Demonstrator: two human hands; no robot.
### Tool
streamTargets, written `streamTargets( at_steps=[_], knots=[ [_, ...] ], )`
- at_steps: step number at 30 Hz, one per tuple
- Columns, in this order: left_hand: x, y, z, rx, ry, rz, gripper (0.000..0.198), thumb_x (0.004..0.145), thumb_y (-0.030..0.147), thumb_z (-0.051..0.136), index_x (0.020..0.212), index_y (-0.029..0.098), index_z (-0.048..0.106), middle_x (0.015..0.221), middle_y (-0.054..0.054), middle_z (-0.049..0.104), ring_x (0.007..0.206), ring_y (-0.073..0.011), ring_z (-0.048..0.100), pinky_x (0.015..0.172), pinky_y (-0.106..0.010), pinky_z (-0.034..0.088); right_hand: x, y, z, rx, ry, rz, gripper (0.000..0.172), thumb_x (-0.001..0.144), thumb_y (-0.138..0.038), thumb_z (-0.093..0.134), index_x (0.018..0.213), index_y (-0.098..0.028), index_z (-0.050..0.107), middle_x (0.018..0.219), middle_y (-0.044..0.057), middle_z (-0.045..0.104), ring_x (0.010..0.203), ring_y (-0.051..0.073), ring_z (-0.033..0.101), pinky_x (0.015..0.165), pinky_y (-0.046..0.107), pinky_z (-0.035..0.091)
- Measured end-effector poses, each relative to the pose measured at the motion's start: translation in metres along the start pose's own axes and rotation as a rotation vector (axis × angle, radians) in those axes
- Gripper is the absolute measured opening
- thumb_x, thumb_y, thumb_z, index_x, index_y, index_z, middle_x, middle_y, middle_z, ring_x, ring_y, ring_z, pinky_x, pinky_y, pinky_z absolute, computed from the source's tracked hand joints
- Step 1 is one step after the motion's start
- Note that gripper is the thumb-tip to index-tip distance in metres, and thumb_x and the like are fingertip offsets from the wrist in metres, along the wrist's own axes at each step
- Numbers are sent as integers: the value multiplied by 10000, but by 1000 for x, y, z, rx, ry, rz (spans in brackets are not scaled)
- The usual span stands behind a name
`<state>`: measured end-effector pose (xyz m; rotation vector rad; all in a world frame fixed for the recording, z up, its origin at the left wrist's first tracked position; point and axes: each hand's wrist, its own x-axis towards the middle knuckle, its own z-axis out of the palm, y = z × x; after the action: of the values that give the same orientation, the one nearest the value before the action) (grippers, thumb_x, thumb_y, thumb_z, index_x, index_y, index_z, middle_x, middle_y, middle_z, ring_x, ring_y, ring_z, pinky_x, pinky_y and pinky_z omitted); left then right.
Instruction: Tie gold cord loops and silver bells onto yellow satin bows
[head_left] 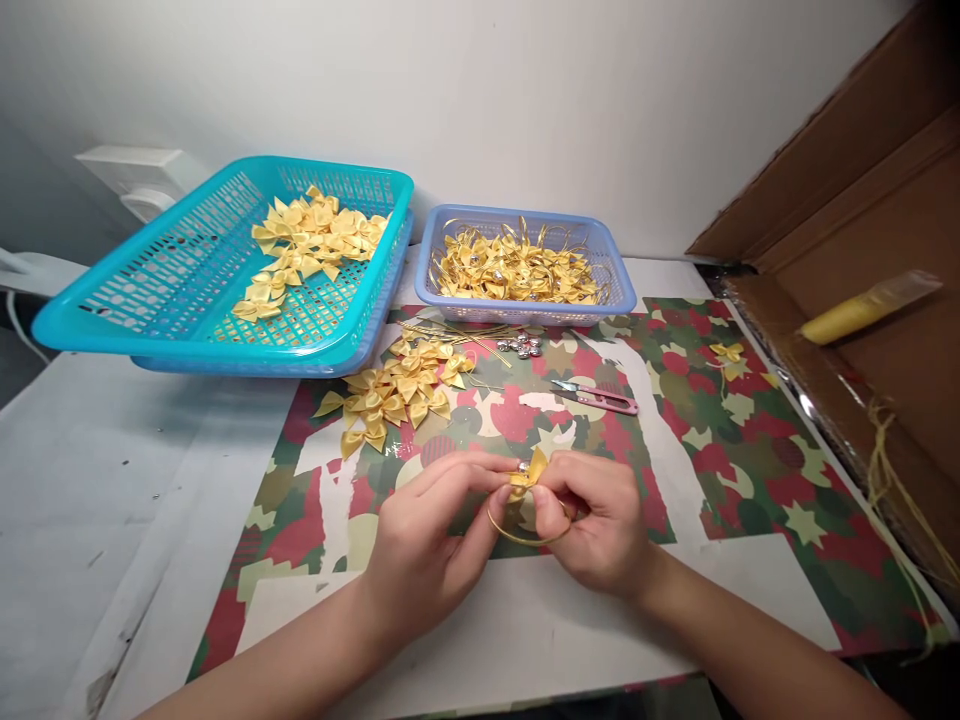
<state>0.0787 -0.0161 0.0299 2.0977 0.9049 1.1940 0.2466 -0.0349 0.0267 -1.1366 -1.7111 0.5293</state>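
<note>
Between my two hands is a yellow ribbon bow (pixel 535 468) with a small silver bell (pixel 523 467) at its upper edge. A gold cord loop (pixel 517 541) hangs below the bow, curving toward me. My left hand (pixel 442 525) pinches the bow's left side between thumb and fingers. On the other side, my right hand (pixel 592 515) is closed with its thumb pressed on the bow and cord. Fingers cover part of the bow and the cord's ends. Beyond them lie a pile of loose yellow bows (pixel 405 385), several silver bells (pixel 521 346) and pink-handled thread snips (pixel 600 398).
A turquoise basket (pixel 187 345) holding yellow bows stands at the back left, stacked on a blue one. A periwinkle basket (pixel 525 312) with corded bows is behind the bells. Cardboard (pixel 847 230) borders the right side. A camouflage-patterned sheet (pixel 735 480) covers the table.
</note>
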Motion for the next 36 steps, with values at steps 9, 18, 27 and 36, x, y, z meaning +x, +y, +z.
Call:
streamTargets(
  at_steps=[9,18,27,36],
  knots=[
    [-1,2,-1,31,20,-37,82,812,65,605,806,147,610,892,-90,743,875,-142,709,747,-189,546,-2,1,-3,27,14,33,240,779,-103,517,587,-193,404,504,-70,298,447,63,286,433,206,251],
    [-1,4,-1,3,10,-97,92,815,87,600,768,166,590,924,-82,747,849,-151,719,724,-203,556,-2,0,-2,20,11,26,253,788,-120,503,576,-202,390,495,-70,295,440,71,280,421,217,250],
    [0,3,-2,0,-22,-107,75,817,103,607,784,170,601,963,-80,736,873,-155,711,737,-211,545,-1,0,-1,50,-7,28,254,795,-131,497,580,-207,385,496,-69,308,442,73,288,417,217,258],
    [0,7,-2,-172,-125,-262,175,804,127,550,964,194,527,847,-33,618,764,-149,631,672,-255,554,0,4,-2,49,-132,-46,181,834,-141,444,665,-207,453,539,-51,405,483,96,359,479,235,322]
  ],
)
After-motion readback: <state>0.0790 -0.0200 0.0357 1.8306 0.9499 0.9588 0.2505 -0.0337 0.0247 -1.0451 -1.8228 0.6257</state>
